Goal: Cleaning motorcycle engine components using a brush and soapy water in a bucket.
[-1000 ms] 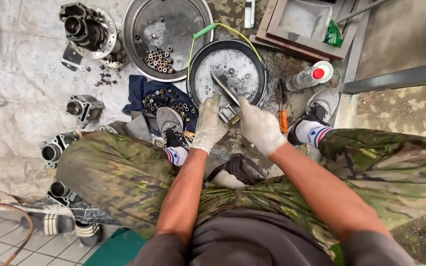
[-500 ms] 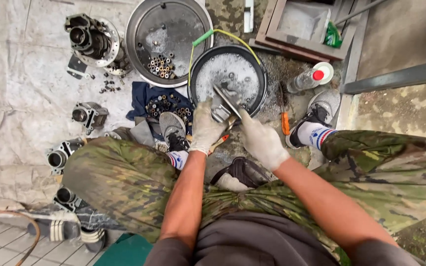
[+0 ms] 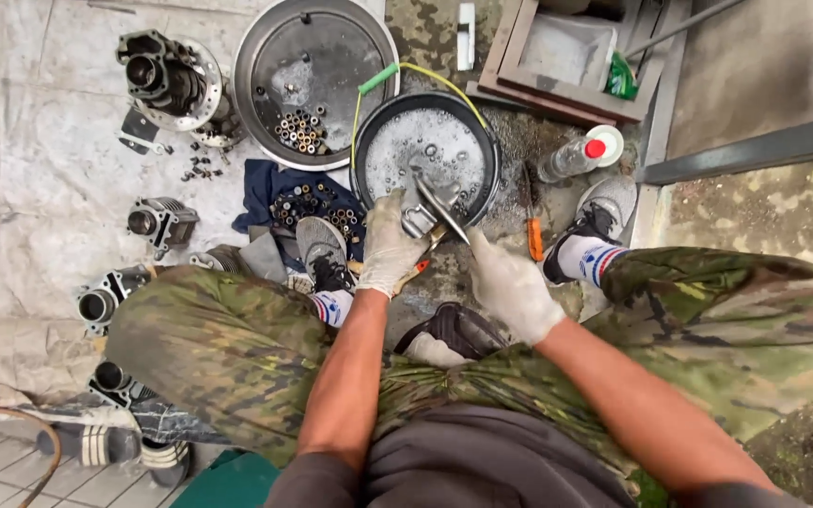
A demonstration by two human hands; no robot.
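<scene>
Grey metal engine part (image 3: 422, 218), one piece, sits clenched in the left hand (image 3: 390, 243) at the near rim of the black round basin of soapy water (image 3: 383, 150). That hand wears a dirty white glove, its fingers wrapped round the part's left side.

Far left of the grip, on the grey tarp (image 3: 39, 160), lie four ribbed grey engine cylinders (image 3: 162, 222) that can be counted, along with one larger dark engine casing (image 3: 164, 79) at the far end. Just left of the grip, a blue cloth (image 3: 270, 188) carries a cluster of small brass-coloured tubular pieces (image 3: 317, 202); their number cannot be told. Beyond it sits one shallow round steel pan (image 3: 331, 56) holding a second such cluster.

Right of the part, the right hand (image 3: 510, 282), also gloved, grasps one long flat metal tool (image 3: 441, 208), whose far end lies across the part. Further right lie one orange-handled tool (image 3: 532, 235) on the wet ground and one clear plastic bottle with a red cap (image 3: 571, 158) on its side. Two grey shoes, one either side of the grip.
</scene>
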